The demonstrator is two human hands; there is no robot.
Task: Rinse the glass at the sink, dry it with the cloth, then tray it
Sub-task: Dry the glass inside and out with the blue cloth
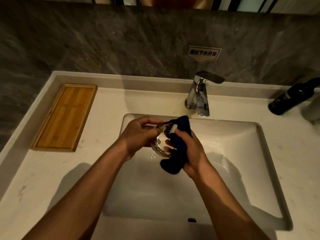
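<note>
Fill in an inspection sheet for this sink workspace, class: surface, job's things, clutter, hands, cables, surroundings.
Surface: pale countertop around a white sink; water droplets in the basin.
Job's things: glass held over the basin, blue cloth against it; wooden tray at left holds nothing.
Clutter: dark bottle at right.
Hands: left hand grips the glass; right hand grips the cloth.
Cables: nothing seen.
Surroundings: chrome tap, no water running; grey stone wall with a sign.

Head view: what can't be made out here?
- Glass: shape and rim, covered by left hand and blue cloth in right hand.
- Dark bottle: top cut off by right edge; label too small.
- Sink drain: hidden by arms.
</note>
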